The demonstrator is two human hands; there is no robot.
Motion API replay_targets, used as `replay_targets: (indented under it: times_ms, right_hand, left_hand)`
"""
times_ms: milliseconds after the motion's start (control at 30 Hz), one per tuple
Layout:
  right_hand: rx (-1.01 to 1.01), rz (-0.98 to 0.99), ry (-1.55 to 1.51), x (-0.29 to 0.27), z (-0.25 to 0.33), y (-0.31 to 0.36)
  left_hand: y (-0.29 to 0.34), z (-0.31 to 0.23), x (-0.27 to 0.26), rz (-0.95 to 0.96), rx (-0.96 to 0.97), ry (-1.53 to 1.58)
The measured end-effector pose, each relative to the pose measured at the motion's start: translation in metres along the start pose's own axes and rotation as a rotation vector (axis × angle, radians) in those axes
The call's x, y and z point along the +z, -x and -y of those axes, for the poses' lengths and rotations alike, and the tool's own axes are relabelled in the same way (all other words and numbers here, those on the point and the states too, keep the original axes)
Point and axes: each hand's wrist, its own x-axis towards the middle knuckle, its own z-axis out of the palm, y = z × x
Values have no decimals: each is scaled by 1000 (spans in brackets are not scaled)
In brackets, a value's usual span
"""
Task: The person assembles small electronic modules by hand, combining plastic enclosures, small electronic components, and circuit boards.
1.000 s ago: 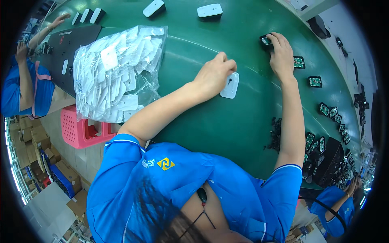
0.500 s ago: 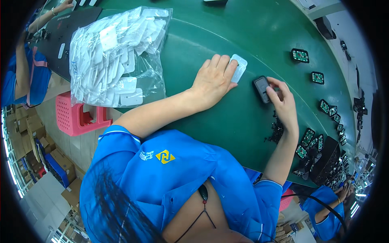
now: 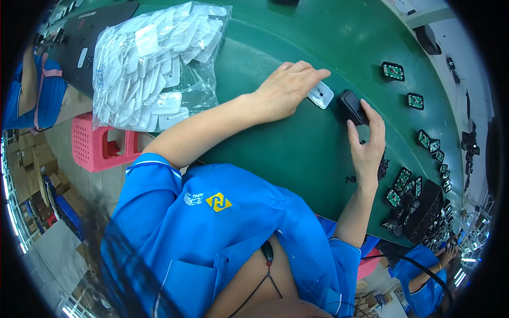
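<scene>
Black housing (image 3: pixel 350 107) grasped by right hand (image 3: pixel 368 147); left hand (image 3: pixel 288 91) at left of white plate (image 3: pixel 321 97), grip can't be told. Plate best held flat.

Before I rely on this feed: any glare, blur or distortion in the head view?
In the head view, shiny highlights cross the plastic bag; the green table has edges bent by the fisheye, and the corners go black; the hair at lower left is blurred; the black case keeps a clear outline, though its dark faces show little detail.
</scene>
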Motion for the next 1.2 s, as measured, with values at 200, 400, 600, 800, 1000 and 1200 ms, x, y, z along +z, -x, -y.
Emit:
replay_targets:
  times_ms: [200, 400, 600, 800, 1000, 1200]
  right_hand:
    - [-121, 57, -110, 21, 16, -21]
    - [-178, 114, -86, 38, 21, -31]
    - [-193, 130, -45, 43, 24, -30]
    - [-241, 115, 254, 49, 34, -24]
    - [-184, 129, 207, 46, 35, -27]
    - [-163, 76, 174, 51, 34, -20]
  left_hand:
    - [12, 9, -15, -81, -86, 362]
    - [17, 15, -11, -88, -50, 407]
    - [21, 21, -7, -62, 0, 333]
    - [23, 29, -22, 66, 116, 23]
    - [14, 38, -26, 119, 238, -140]
    - [14, 36, -25, 110, 222, -178]
